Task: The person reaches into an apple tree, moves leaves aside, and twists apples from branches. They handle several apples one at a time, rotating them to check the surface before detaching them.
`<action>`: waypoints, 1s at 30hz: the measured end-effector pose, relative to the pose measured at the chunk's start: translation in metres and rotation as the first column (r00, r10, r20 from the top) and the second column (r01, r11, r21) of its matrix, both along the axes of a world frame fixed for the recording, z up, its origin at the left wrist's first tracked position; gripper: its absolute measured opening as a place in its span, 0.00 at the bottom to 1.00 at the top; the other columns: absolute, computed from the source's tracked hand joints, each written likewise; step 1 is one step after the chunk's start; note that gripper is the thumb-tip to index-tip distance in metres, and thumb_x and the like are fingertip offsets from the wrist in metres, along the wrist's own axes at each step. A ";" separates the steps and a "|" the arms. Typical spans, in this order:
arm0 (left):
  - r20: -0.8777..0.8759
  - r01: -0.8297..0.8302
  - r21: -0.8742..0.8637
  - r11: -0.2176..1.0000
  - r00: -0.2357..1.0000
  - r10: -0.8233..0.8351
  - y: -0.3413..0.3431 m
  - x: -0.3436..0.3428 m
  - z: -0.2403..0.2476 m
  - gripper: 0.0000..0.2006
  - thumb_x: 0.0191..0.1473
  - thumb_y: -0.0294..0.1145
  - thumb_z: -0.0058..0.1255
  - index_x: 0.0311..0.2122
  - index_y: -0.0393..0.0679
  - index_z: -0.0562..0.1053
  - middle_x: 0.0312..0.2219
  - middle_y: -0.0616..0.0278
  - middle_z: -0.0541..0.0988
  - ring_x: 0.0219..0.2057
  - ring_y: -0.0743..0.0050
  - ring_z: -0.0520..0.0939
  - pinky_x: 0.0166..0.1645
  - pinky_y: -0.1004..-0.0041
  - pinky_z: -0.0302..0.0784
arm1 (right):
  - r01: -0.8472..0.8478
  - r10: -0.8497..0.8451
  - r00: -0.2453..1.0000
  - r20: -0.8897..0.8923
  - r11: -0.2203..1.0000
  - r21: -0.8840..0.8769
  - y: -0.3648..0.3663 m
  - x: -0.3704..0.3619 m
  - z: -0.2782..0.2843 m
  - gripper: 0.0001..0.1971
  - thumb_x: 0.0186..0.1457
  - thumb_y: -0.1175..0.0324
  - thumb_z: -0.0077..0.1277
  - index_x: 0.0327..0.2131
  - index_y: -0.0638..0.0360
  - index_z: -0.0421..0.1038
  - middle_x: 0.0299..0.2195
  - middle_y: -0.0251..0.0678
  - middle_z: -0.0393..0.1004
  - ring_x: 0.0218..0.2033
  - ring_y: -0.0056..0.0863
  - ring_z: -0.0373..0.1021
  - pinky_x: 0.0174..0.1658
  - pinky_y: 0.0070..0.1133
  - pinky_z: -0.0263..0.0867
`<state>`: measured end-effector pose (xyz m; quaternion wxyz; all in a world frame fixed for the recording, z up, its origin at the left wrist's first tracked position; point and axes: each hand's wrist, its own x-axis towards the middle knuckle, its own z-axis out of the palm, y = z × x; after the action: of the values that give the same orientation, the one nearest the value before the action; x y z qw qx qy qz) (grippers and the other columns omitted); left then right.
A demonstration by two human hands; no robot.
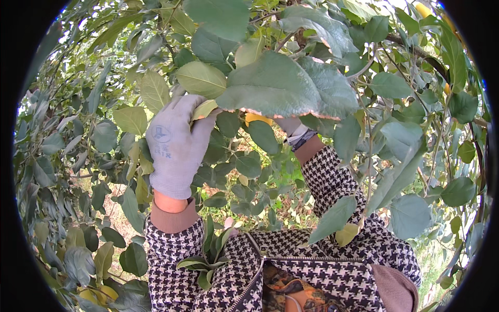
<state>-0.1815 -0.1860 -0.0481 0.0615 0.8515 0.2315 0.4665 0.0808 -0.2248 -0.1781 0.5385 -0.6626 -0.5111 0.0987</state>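
Observation:
My left hand [176,143], in a grey knit glove with a printed mark on its back, is raised among the leaves left of centre. Its fingers curl in toward the thumb, and a yellow-green leaf [204,109] lies pinched between them. Large green leaves [270,86] hang in front of my right hand [292,126]; only its gloved wrist end shows, so its fingers are hidden. Between the two hands, a piece of a yellow fruit [258,118] peeks out under the big leaf's lower edge.
Dense leafy branches surround both arms. A thicker branch [423,56] crosses the upper right, near another yellow fruit [423,9]. More yellow fruit [106,294] hangs at lower left. A leafy sprig [208,260] lies against my checked jacket [322,244].

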 end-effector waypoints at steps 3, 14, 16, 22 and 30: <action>0.004 0.043 0.056 0.997 0.999 -0.044 -0.007 0.008 0.002 0.08 0.47 0.33 0.61 0.32 0.43 0.75 0.27 0.56 0.78 0.28 0.52 0.79 0.32 0.63 0.72 | -0.135 0.150 0.968 -0.202 0.987 0.086 0.001 -0.027 0.012 0.13 0.54 0.65 0.56 0.41 0.61 0.77 0.30 0.41 0.79 0.31 0.24 0.73 0.38 0.22 0.69; 0.015 -0.006 0.076 0.997 1.000 0.005 -0.003 0.004 0.002 0.08 0.47 0.32 0.60 0.33 0.43 0.75 0.27 0.55 0.78 0.28 0.51 0.79 0.31 0.63 0.72 | -0.431 0.423 0.902 0.088 0.895 0.112 -0.037 -0.141 -0.047 0.10 0.52 0.73 0.53 0.39 0.60 0.77 0.27 0.42 0.79 0.27 0.33 0.76 0.32 0.25 0.71; 0.037 -0.005 0.046 0.999 0.999 0.003 -0.003 0.004 -0.002 0.09 0.47 0.32 0.60 0.33 0.43 0.75 0.27 0.55 0.78 0.28 0.51 0.79 0.31 0.63 0.72 | -0.522 0.505 0.828 0.242 0.853 0.004 -0.049 -0.136 -0.049 0.11 0.52 0.71 0.53 0.39 0.59 0.77 0.30 0.46 0.78 0.31 0.38 0.76 0.35 0.28 0.71; 0.040 -0.002 0.023 1.000 0.999 0.001 -0.007 0.005 -0.002 0.08 0.47 0.33 0.61 0.33 0.43 0.76 0.27 0.55 0.78 0.28 0.52 0.79 0.32 0.63 0.72 | -0.014 0.015 1.000 0.026 1.000 -0.008 -0.038 -0.038 -0.036 0.22 0.56 0.72 0.48 0.56 0.57 0.67 0.40 0.46 0.76 0.40 0.36 0.73 0.43 0.31 0.69; -0.007 -0.023 0.031 0.999 1.000 0.023 -0.011 0.003 -0.001 0.09 0.47 0.32 0.61 0.33 0.43 0.76 0.28 0.56 0.79 0.30 0.52 0.79 0.34 0.63 0.72 | 0.328 -0.200 0.881 0.430 0.911 -0.249 0.024 0.048 -0.051 0.19 0.57 0.71 0.48 0.53 0.57 0.67 0.34 0.43 0.76 0.35 0.33 0.72 0.42 0.31 0.68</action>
<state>-0.1781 -0.1974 -0.0488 0.0421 0.8514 0.2340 0.4676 0.1286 -0.2009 -0.2288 0.3201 -0.8100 -0.4903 -0.0319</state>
